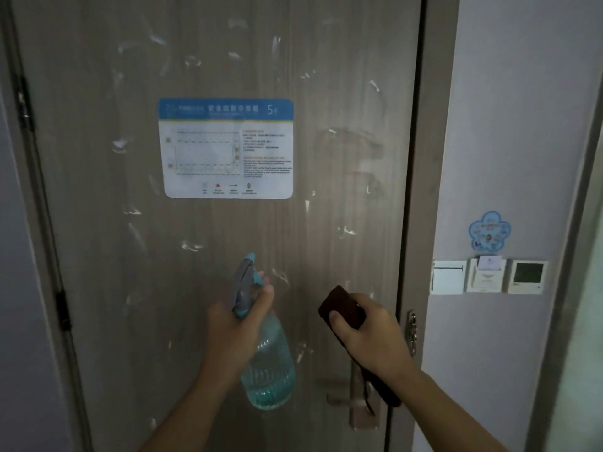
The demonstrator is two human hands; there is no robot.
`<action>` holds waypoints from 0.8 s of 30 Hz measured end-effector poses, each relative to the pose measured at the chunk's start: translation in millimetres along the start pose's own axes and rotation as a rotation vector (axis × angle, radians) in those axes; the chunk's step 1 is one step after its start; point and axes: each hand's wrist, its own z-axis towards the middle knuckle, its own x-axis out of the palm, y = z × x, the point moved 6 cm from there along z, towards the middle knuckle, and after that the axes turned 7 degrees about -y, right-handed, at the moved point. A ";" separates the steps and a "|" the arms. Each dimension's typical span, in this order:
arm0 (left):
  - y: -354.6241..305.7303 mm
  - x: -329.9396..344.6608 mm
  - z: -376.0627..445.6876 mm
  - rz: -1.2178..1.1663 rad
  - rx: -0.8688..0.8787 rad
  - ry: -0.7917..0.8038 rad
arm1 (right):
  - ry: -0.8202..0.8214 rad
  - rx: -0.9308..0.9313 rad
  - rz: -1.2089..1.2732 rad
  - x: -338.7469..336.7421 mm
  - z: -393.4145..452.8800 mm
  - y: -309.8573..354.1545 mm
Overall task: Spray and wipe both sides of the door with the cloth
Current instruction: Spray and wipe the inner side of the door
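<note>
A grey-brown wooden door [98,158] fills the view, shut, with white streaks and smears scattered over it. My left hand [231,331] grips a clear teal spray bottle [269,370] by the neck, a finger on its trigger and the nozzle pointing up toward the door. My right hand [368,334] grips a dark brown cloth [342,306] just in front of the door; a tail of the cloth hangs below the wrist. A blue and white evacuation notice [226,148] is stuck on the door's middle.
The metal door handle [355,399] and a latch [411,331] sit at the door's right edge, below my right hand. On the wall to the right are a card holder [486,275], switch plates and a blue flower sticker [489,231]. Hinges run down the left frame.
</note>
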 end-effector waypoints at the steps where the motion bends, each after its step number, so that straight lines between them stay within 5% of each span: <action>1: -2.1 7.1 3.8 0.001 0.012 -0.021 | 0.005 -0.014 0.016 -3.0 9.3 -3.2; 14: -91.3 26.7 83.2 0.007 0.196 -0.077 | -0.028 -0.189 0.182 -20.8 129.6 85.2; 24: -132.9 -26.7 161.4 -0.042 0.242 -0.065 | -0.180 -0.278 0.025 -12.8 176.6 192.6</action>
